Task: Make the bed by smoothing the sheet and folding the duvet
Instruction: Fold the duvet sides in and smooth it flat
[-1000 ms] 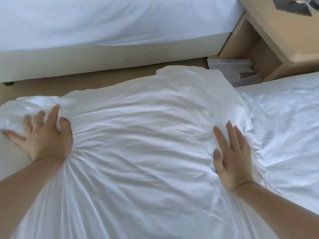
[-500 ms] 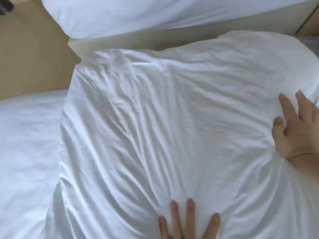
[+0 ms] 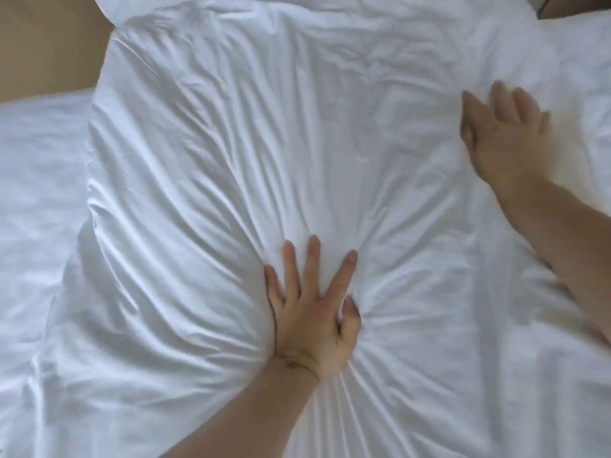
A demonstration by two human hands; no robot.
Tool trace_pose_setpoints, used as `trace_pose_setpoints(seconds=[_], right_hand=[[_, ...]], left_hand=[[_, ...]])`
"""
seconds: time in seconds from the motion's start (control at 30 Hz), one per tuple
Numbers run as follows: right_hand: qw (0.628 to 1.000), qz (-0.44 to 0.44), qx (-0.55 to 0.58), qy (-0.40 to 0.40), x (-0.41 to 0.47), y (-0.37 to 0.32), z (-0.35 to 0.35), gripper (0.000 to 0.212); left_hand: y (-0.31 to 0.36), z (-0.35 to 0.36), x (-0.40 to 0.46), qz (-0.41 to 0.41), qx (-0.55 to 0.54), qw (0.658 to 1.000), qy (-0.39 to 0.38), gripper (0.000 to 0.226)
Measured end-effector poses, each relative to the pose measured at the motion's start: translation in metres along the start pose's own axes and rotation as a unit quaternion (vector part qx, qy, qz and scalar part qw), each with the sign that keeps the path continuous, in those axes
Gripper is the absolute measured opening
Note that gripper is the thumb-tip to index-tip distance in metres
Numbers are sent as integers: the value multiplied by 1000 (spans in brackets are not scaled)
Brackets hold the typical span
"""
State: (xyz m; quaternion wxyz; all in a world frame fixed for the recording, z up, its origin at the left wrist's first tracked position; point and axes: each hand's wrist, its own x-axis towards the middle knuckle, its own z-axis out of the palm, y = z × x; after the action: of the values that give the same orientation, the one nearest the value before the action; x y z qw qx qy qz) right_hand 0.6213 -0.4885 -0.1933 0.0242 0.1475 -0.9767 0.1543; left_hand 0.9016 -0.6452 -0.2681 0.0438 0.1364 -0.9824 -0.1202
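Two hands of mine lie on the duvet (image 3: 231,160), a puffy white mound heaped on the bed's sheet (image 3: 36,200). Left of the duvet's far corner shows tan floor (image 3: 49,44). My left hand (image 3: 314,312) presses the duvet's near middle, fingers spread, creases fanning out from it. My right hand (image 3: 502,133), blurred, fingers apart, rests flat near its right side.

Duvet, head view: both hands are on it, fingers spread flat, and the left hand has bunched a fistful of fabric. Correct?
Not quite. The left hand has no fistful: in the head view its fingers lie straight and spread, pressing flat into the duvet, with creases fanning out from it. The rest holds: the right hand, though blurred, also lies open on the duvet.
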Motion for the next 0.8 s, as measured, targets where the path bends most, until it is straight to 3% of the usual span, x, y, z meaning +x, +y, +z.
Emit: trace_pose_setpoints(seconds=[0.1, 0.2, 0.3, 0.4, 0.5, 0.67, 0.8], right_hand=[[996, -33, -19, -80, -139, -30, -12, 60], [993, -59, -73, -72, -282, -28, -7, 61], [993, -55, -89, -62, -330, 9, -16, 59], [993, -43, -97, -60, -386, 35, -29, 58], [993, -11, -86, -78, -486, 52, -46, 58], [984, 40, -115, -130, -631, 90, -100, 59], [982, 109, -71, -138, -710, 124, -142, 62]], left_hand=[[4, -1, 0, -15, 13, 1000, 23, 63], [8, -9, -8, -39, 5, 998, 54, 60], [7, -24, -30, -40, -51, 992, 105, 63], [9, -40, -81, -50, -108, 989, 88, 63], [24, -49, -190, -66, -142, 987, 48, 62], [57, -69, -444, -14, -67, 998, 7, 59], [53, -79, -599, -25, -29, 999, -36, 61]])
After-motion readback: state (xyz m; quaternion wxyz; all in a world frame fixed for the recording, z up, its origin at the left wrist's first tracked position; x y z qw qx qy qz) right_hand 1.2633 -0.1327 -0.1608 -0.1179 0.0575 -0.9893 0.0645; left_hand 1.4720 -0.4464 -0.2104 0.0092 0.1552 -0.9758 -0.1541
